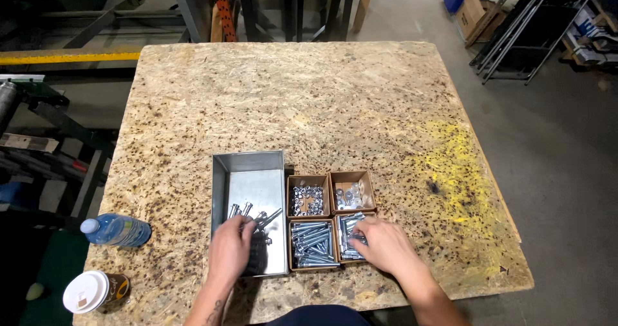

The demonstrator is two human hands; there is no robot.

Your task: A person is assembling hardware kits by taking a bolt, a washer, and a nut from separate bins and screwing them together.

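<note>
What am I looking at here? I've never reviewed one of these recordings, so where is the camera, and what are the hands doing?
There is no machine: a head-worn camera looks down at a person's own two hands over a chipboard table. The left hand rests in a metal tray on assembled bolts. The right hand reaches into one of four small cardboard boxes sorting bolts, nuts and washers. What its fingers grip is hidden. A water bottle and a lidded paper cup sit at the left.

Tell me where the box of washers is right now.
In the head view, the box of washers is the back-right of four small cardboard boxes, right of the nut box and just beyond the right hand.
</note>
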